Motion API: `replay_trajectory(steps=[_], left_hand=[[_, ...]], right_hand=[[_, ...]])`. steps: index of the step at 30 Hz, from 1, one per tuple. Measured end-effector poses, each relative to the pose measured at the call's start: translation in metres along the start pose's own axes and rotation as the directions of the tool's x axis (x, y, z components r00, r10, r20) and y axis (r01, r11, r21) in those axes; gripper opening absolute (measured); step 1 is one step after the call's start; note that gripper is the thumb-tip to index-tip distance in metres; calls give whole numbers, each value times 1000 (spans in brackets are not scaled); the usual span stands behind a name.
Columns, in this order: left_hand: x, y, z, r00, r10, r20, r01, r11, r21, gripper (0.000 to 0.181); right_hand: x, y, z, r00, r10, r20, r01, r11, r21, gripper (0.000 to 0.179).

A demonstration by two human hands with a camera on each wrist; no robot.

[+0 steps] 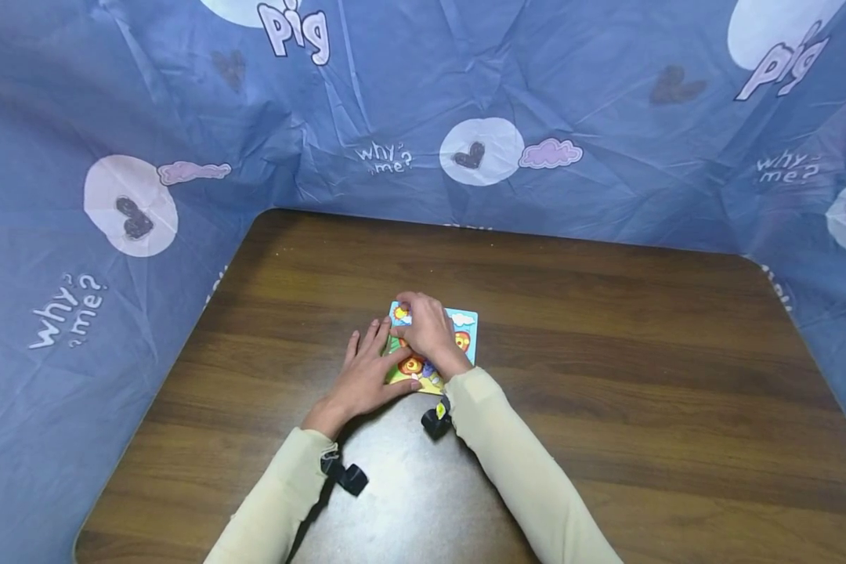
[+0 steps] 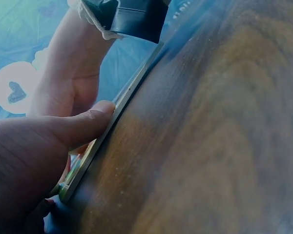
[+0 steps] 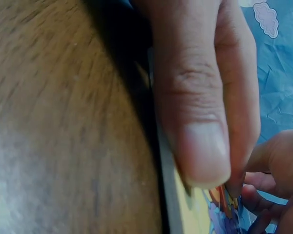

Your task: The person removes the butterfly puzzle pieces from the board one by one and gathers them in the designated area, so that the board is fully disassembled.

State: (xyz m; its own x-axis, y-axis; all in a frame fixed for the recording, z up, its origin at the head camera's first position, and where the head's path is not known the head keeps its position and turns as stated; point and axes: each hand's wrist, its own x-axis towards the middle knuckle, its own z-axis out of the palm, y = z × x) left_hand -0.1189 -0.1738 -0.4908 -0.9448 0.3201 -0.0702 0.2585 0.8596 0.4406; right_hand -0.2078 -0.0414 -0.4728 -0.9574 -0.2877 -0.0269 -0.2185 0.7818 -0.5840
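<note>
Picture board lies flat on the bench, cartoon print up, partly covered by both hands. Left hand: spread wide, fingers fairly straight along the board's left side, thumb on its near edge; touching, not gripping. Right hand: arched over the board's upper-left part, fingers angled down; can't tell how far open or whether it pinches anything. Blue printed cloth behind bench.
</note>
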Motion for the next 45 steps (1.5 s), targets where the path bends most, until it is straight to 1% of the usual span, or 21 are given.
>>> replay_trajectory(steps=[3,6,13,20,23,26,29,32,36,41,45], left_hand=[[0,0,0,1000,0,-1,0,1000,-3,67],[-1,-1,1,1000,2,-7,-2,1000,-3,67],[-1,-1,4,1000,13,-4,-13,1000,6,68],[-1,-2,3,1000,11,-14,-11,1000,5,66],[0,-2,2,1000,11,-11,-11,1000,15,66],[1,-1,2,1000,20,-12,-19,1000,19,67],[2,-1,1,1000,25,-6,-25,1000,19,67],[2,-2,0,1000,20,-4,-20,1000,18,66],[1,-1,0,1000,19,-5,-18,1000,18,66],[1,-1,1,1000,22,-10,-22,1000,19,66],[0,-1,1,1000,17,-8,-17,1000,13,67]], right_hand=[[1,0,1,1000,2,-1,-2,1000,-1,55],[3,-1,0,1000,4,14,-4,1000,6,56],[8,-3,-3,997,26,78,-26,1000,0,60],[9,-6,-6,990,49,134,-51,999,14,62],[9,-6,-6,989,51,138,-52,999,4,64],[8,-4,-7,992,41,116,-40,999,-10,66],[8,-3,-7,994,27,106,-28,1000,6,64],[8,-3,-8,994,13,111,-16,1000,26,61],[9,-4,-8,994,16,109,-20,999,34,59],[11,-6,-8,991,33,129,-37,999,29,62],[12,-7,-9,990,32,139,-36,999,22,65]])
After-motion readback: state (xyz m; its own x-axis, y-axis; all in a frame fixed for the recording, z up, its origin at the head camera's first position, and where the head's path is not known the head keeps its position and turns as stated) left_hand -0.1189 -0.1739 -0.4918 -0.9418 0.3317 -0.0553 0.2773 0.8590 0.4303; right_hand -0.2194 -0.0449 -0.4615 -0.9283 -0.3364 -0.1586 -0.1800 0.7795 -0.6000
